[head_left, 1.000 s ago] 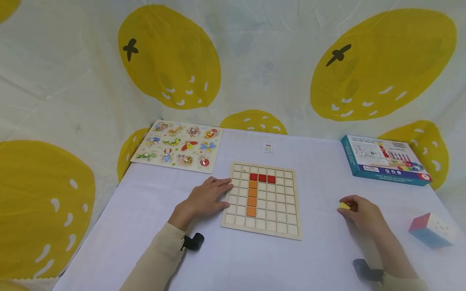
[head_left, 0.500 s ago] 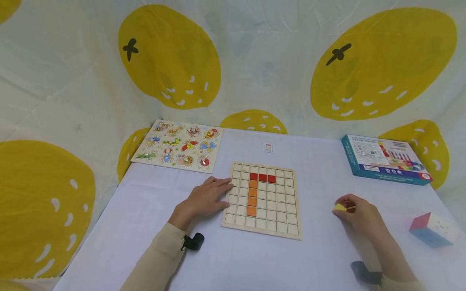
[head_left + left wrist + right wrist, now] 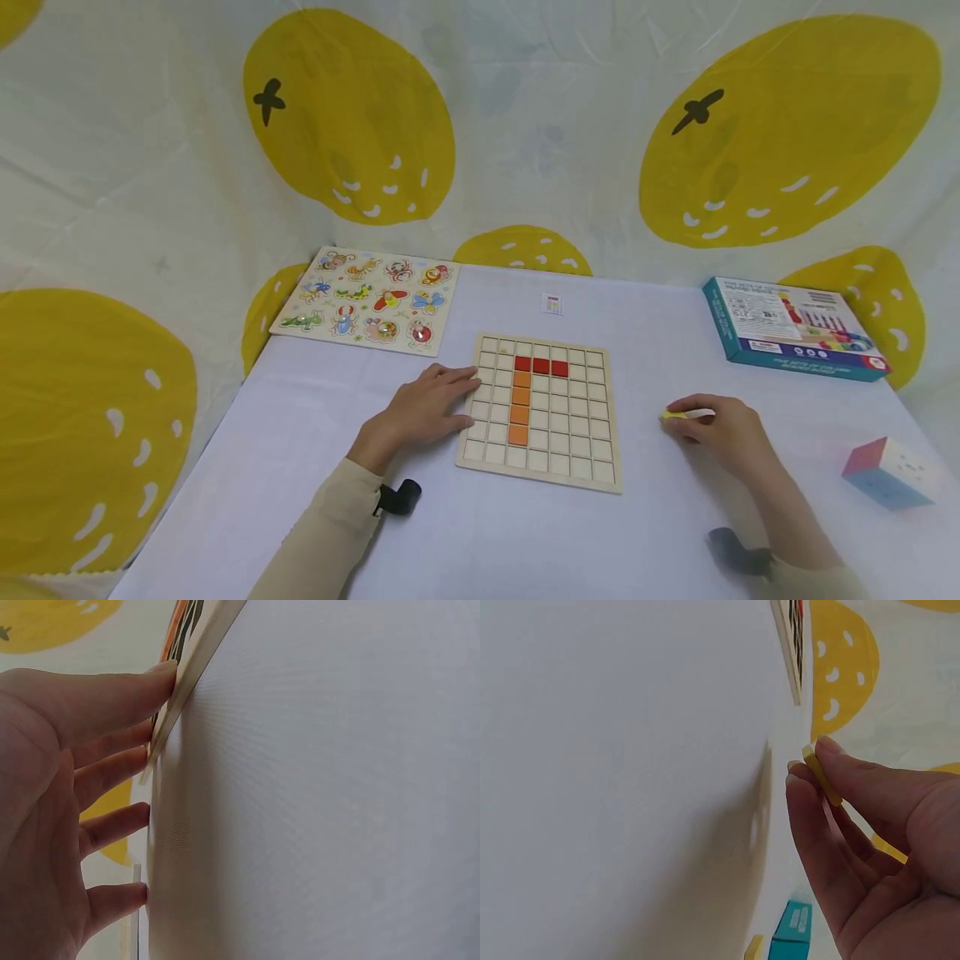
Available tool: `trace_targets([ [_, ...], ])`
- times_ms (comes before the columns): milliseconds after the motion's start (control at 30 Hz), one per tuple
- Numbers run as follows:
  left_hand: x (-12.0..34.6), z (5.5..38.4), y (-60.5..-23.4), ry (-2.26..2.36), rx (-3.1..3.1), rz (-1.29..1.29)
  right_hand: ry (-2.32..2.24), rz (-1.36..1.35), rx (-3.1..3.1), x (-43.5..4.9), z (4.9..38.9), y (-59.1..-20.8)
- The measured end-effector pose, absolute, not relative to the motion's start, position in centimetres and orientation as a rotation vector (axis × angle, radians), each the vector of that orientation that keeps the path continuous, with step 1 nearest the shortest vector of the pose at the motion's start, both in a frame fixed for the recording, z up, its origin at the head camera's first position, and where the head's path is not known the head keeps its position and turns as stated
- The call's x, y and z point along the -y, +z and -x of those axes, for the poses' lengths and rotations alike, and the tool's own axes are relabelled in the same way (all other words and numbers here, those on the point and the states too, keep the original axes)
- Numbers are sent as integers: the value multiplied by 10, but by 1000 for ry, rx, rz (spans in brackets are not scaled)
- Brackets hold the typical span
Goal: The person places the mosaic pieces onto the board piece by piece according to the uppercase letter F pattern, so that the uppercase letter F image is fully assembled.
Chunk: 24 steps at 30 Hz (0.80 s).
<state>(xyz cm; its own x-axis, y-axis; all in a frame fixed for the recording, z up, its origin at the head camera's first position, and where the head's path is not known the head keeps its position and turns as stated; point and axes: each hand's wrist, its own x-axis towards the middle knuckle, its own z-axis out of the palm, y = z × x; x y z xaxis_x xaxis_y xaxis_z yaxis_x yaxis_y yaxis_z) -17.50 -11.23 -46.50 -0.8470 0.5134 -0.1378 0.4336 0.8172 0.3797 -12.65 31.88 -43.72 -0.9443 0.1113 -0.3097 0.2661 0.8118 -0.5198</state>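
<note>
A wooden grid board point(image 3: 612, 417) lies mid-table. Set in its cells are a row of red tiles point(image 3: 541, 366) and, below the leftmost, a column of orange tiles point(image 3: 520, 397). My left hand point(image 3: 423, 408) rests at the board's left edge with its fingers spread. In the left wrist view the thumb touches the board's side, and the other fingertips reach the board and the cloth. To the right of the board, my right hand point(image 3: 723, 433) pinches a thin yellow square tile point(image 3: 822, 776) between thumb and fingers, raised above the cloth.
Back left lies an insect puzzle board point(image 3: 365, 302). A small printed card point(image 3: 552, 305) is behind the grid. At right are a teal-sided box point(image 3: 795, 329) and a colored cube point(image 3: 888, 475). A yellow piece point(image 3: 754, 948) shows at the right wrist view's bottom.
My right hand has moved left, closer to the board, carrying the yellow tile, which has turned to a flatter angle. The left hand and the board have stayed put.
</note>
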Motion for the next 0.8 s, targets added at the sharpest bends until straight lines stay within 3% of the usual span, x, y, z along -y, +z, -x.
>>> trace_targets([
  [367,112,175,-466,499,-2771,-725,-1050,-67,-2733,-287,133,-433],
  [800,112,175,-464,505,-2763,-726,-1098,-13,-2686,-243,144,-436],
])
